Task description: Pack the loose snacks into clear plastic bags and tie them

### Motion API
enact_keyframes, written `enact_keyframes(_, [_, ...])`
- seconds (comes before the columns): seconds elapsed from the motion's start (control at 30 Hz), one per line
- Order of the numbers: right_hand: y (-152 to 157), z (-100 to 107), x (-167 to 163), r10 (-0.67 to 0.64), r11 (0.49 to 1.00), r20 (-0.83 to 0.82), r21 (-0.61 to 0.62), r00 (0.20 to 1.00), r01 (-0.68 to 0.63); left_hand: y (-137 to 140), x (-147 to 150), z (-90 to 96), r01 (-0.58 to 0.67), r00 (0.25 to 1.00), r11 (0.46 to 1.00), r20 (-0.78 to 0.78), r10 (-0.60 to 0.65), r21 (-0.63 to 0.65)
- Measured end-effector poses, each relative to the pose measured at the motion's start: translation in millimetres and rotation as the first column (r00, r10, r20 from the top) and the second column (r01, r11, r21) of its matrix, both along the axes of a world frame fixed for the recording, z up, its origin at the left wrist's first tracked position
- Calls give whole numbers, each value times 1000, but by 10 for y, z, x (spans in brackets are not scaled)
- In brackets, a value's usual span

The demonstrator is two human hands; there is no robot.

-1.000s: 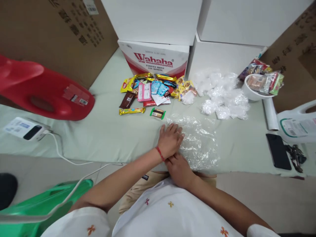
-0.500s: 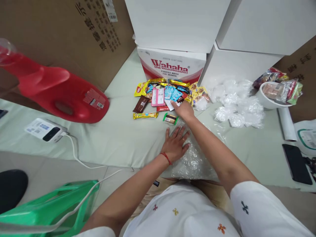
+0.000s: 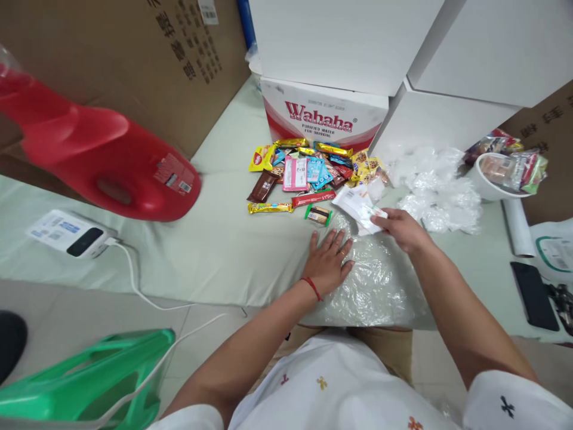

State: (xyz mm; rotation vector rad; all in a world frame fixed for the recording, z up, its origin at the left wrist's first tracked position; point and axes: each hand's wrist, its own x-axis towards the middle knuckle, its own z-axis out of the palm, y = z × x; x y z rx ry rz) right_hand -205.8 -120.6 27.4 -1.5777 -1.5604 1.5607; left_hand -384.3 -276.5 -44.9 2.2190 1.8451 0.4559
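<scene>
My right hand (image 3: 405, 230) is closed on one end of a white snack packet (image 3: 358, 206), held at the right of the snack pile. Spread fingers on my left hand (image 3: 328, 261) lie flat on the edge of a clear plastic sheet (image 3: 373, 280). Just beyond those fingertips is a small green-edged biscuit packet (image 3: 318, 214). Behind it are a red bar (image 3: 313, 197), a yellow bar (image 3: 270, 208), a brown packet (image 3: 263, 186), a pink packet (image 3: 295, 174) and several other wrapped snacks.
A Wahaha carton (image 3: 324, 116) stands behind the snacks, under white boxes. To the right are crumpled plastic-wrapped bundles (image 3: 461, 203), a white tub (image 3: 505, 187) and a black phone (image 3: 534, 295). A large red bottle (image 3: 111, 161) and a white device (image 3: 71, 233) are at left.
My right hand has drawn the white packet out of the snack pile, moving it right and towards me. My left hand still lies flat on the plastic sheet. The view has shifted slightly.
</scene>
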Motion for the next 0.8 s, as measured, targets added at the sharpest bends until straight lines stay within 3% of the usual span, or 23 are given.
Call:
enact_keyframes(0.13, [-454,161,758,134,990,-49,-32,990,-135,33,-84,-1,52,999,998,-2,-52,-21])
enact_keyframes(0.27, [-694,91,987,396,908,-12,-146,918,-393,100,-250,8,102,995,993,-13,-103,-57])
enact_keyframes(0.33, [-719,12,932,461,887,156,-77,873,-455,128,-315,7,108,994,993,-16,-108,-48])
enact_keyframes(0.4, [-722,-30,828,372,877,416,136,830,-461,142,-347,5,111,994,993,-9,-111,-31])
enact_keyframes(0.5, [-767,-4,631,185,735,653,404,734,-545,143,-342,7,109,994,994,2,-109,-19])
enact_keyframes(0.6, [-893,17,422,260,596,754,366,603,-715,142,-325,11,110,994,994,-4,-110,-20])
enact_keyframes(0.67, [-992,-18,322,288,546,794,323,535,-773,146,-323,9,108,994,994,-10,-108,-19])
enact_keyframes(0.73, [-1075,-76,286,261,558,804,326,534,-763,150,-327,2,105,994,994,-16,-105,-14])
enact_keyframes(0.8, [-1132,-128,304,215,631,771,358,599,-688,153,-330,-7,105,994,994,-20,-105,-10])
